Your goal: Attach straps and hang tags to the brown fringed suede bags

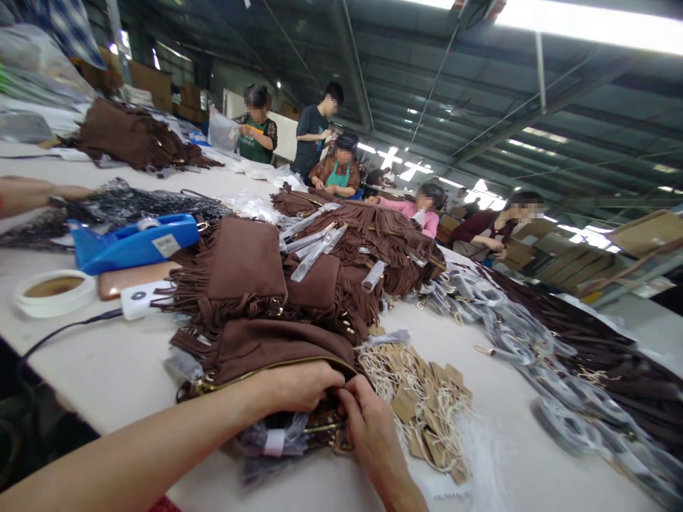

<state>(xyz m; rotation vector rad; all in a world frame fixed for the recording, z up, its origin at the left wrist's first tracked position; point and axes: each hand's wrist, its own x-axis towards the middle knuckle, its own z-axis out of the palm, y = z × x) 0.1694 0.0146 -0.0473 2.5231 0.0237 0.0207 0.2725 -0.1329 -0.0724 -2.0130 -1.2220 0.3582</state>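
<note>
Both left hand (312, 384) and right hand (372, 419) curl at the brown zippered bag (285, 343), by the worktop's (125, 377) near edge; whether either grip pinches, I can't tell. Likely light, limp: hold the firmer zipper (240, 377).

Blue tape disp. (114, 250), wht tape roll (56, 306) nearby, o/h lts (592, 27)

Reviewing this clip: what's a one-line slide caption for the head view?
Left hand and right hand at the open gold zipper of a brown bag, beside strung tan tags.
</note>
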